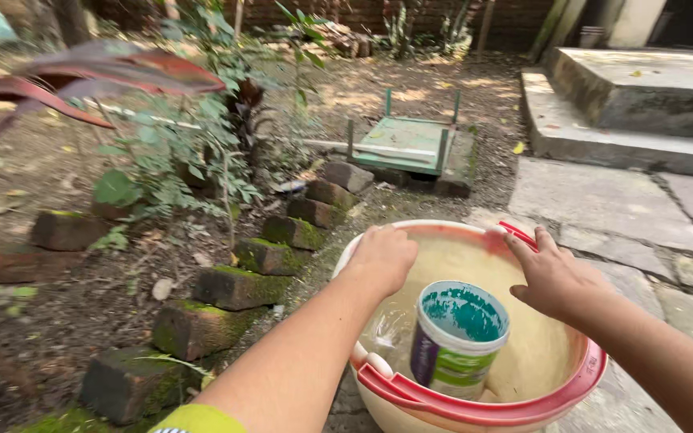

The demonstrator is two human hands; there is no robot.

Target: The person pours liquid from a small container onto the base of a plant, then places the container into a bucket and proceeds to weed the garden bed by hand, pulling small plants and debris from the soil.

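Note:
A cream plastic bucket (pixel 559 365) with a red rim and red handle stands on the paving in front of me. Inside it sits a smaller white pot (pixel 457 337) with a teal-stained inside and a purple and green label, tilted slightly in shallow water. My left hand (pixel 380 256) grips the bucket's far-left rim, fingers curled over the edge. My right hand (pixel 553 277) rests on the far-right rim beside the handle's red end, fingers closed over it.
A row of mossy bricks (pixel 238 286) edges a garden bed with leafy plants (pixel 174 160) on the left. An overturned green stool (pixel 411 144) lies ahead. Stone steps (pixel 627 104) rise at the right, over cracked paving slabs (pixel 603 196).

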